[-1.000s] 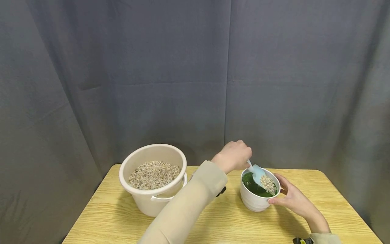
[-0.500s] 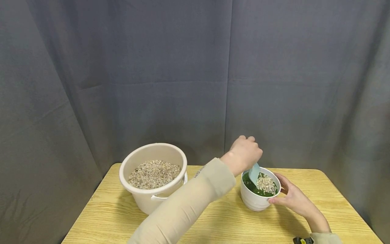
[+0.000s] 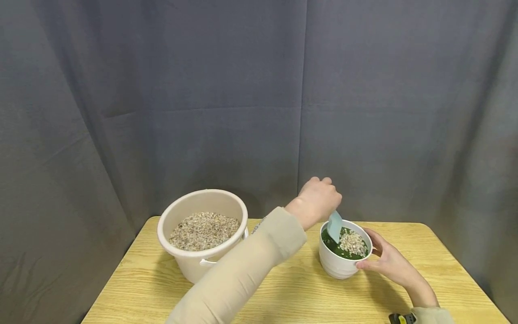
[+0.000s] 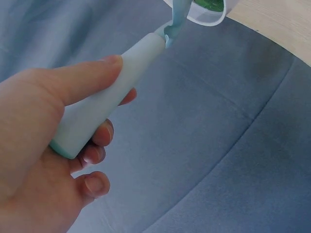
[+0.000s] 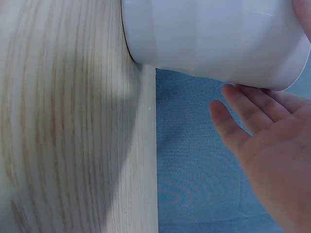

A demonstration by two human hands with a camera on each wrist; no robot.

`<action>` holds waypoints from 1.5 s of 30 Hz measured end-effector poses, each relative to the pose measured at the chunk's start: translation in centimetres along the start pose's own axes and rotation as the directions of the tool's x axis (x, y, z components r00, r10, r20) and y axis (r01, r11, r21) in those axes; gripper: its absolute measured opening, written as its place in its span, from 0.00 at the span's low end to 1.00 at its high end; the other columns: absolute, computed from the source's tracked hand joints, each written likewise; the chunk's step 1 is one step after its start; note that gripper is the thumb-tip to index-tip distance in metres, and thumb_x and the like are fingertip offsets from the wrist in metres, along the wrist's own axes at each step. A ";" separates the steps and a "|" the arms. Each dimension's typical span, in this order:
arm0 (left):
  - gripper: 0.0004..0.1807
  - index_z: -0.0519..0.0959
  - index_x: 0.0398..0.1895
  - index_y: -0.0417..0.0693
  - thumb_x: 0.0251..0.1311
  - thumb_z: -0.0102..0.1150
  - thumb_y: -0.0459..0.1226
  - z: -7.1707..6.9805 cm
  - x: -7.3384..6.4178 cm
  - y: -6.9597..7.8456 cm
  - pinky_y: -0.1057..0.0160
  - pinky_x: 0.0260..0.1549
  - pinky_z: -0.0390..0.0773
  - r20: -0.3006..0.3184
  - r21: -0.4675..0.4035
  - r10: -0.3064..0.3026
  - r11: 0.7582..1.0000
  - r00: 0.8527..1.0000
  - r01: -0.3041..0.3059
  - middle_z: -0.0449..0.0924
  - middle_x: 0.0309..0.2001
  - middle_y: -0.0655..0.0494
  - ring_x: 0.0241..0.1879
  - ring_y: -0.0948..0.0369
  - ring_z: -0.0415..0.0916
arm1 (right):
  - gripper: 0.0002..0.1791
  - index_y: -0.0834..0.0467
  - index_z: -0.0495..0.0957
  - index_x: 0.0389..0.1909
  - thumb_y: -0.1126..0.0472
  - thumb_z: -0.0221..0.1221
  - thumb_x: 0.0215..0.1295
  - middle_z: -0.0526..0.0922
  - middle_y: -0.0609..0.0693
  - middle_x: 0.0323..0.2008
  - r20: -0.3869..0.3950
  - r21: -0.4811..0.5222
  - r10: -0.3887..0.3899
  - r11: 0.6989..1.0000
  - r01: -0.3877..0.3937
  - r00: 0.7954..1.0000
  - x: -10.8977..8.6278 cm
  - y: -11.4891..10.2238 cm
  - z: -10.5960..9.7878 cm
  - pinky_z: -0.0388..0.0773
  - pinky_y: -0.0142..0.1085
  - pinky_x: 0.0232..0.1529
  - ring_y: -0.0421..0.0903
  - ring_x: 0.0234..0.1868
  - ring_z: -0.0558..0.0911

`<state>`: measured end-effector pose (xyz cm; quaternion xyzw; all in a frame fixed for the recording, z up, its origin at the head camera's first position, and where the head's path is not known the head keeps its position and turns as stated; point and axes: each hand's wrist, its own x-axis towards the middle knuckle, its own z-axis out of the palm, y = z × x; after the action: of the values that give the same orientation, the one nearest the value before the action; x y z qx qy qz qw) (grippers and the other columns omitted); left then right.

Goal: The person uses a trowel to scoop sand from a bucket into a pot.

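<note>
My left hand (image 3: pixel 317 200) grips the thick pale handle (image 4: pixel 112 92) of a light blue trowel (image 3: pixel 334 227), thumb along its top. The trowel's blade points steeply down inside the rim of a white pot (image 3: pixel 339 269). Within the pot, a heap of beige grainy mix (image 3: pixel 353 243) lies on a dark green surface. My right hand (image 3: pixel 390 264) holds the pot at its right side, thumb on the near side of the rim and fingers behind. In the right wrist view, fingertips (image 5: pixel 228 92) touch the pot's white wall, with one finger apart from it.
A large cream bucket (image 3: pixel 186 265), partly filled with the same kind of grainy mix (image 3: pixel 204 231), stands on the left of the wooden table (image 3: pixel 307 297). My left sleeve (image 3: pixel 243 274) crosses in front of it. A grey curtain (image 3: pixel 226 112) hangs behind.
My left hand has tipped the trowel, so the mix on its blade has slid into the pot. The blade now stands steeper and slightly higher. My right hand stays on the pot.
</note>
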<state>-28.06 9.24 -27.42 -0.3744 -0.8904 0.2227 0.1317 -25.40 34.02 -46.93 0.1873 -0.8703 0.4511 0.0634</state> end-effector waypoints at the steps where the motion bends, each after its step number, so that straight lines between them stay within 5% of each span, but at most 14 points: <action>1: 0.10 0.84 0.47 0.66 0.66 0.57 0.45 0.1 -0.1 -0.2 0.62 0.44 0.71 -0.003 -0.016 -0.003 1.000 1.000 0.003 0.81 0.46 0.68 0.46 0.63 0.70 | 0.49 0.65 0.56 0.71 0.63 0.73 0.52 0.68 0.63 0.64 0.001 0.001 -0.003 1.000 0.003 1.000 0.0 0.0 0.0 0.70 0.30 0.53 0.52 0.61 0.71; 9: 0.06 0.85 0.36 0.59 0.64 0.60 0.45 1.8 -1.5 -2.7 0.62 0.37 0.72 -0.044 -0.188 -0.032 0.982 0.998 0.023 0.81 0.37 0.65 0.39 0.62 0.69 | 0.50 0.66 0.55 0.71 0.63 0.73 0.51 0.68 0.64 0.64 0.001 0.017 -0.008 1.000 0.008 1.000 0.0 0.2 0.2 0.71 0.31 0.53 0.46 0.59 0.72; 18: 0.08 0.85 0.30 0.54 0.62 0.63 0.46 4.3 -6.1 -5.0 0.64 0.33 0.69 -0.213 -0.409 -0.105 0.913 0.971 0.009 0.75 0.28 0.63 0.33 0.60 0.67 | 0.51 0.67 0.54 0.71 0.63 0.74 0.51 0.67 0.65 0.64 -0.001 0.006 0.008 1.000 -0.007 1.000 -0.2 0.1 0.1 0.70 0.30 0.52 0.62 0.60 0.70; 27: 0.08 0.85 0.35 0.53 0.64 0.63 0.46 6.2 -11.5 -4.1 0.67 0.31 0.65 -0.343 -0.577 -0.237 0.817 0.909 -0.005 0.71 0.28 0.64 0.31 0.62 0.63 | 0.51 0.68 0.53 0.72 0.64 0.73 0.51 0.66 0.67 0.64 0.005 0.017 0.018 1.000 -0.018 1.000 -0.5 -0.1 0.0 0.72 0.31 0.50 0.65 0.60 0.69; 35: 0.11 0.85 0.42 0.54 0.61 0.66 0.47 7.5 -17.1 -3.5 0.66 0.36 0.69 -0.361 -0.709 -0.387 0.704 0.848 0.019 0.73 0.32 0.68 0.35 0.65 0.64 | 0.51 0.68 0.54 0.71 0.64 0.73 0.51 0.67 0.66 0.63 0.001 0.005 0.004 1.000 -0.004 1.000 -0.3 0.0 0.1 0.72 0.32 0.50 0.38 0.57 0.71; 41: 0.08 0.85 0.39 0.55 0.59 0.68 0.45 8.5 -21.0 -4.1 0.64 0.37 0.68 -0.351 -0.745 -0.477 0.664 0.806 0.069 0.71 0.31 0.71 0.36 0.67 0.63 | 0.50 0.68 0.54 0.71 0.65 0.73 0.50 0.68 0.66 0.63 -0.001 0.011 -0.018 1.000 0.018 1.000 -0.3 0.0 0.1 0.70 0.28 0.52 0.32 0.57 0.70; 45: 0.10 0.86 0.39 0.52 0.55 0.71 0.42 9.2 -22.9 -5.2 0.63 0.39 0.69 -0.394 -0.741 -0.502 0.669 0.770 0.057 0.76 0.33 0.68 0.37 0.66 0.66 | 0.51 0.69 0.54 0.71 0.65 0.73 0.50 0.67 0.67 0.63 -0.007 0.009 -0.013 1.000 0.013 1.000 -0.4 -0.1 0.0 0.71 0.29 0.51 0.31 0.56 0.70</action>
<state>-19.23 -13.31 -34.42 -0.2947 -0.8734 -0.2730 0.2754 -24.97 34.08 -47.01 0.1919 -0.8667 0.4553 0.0687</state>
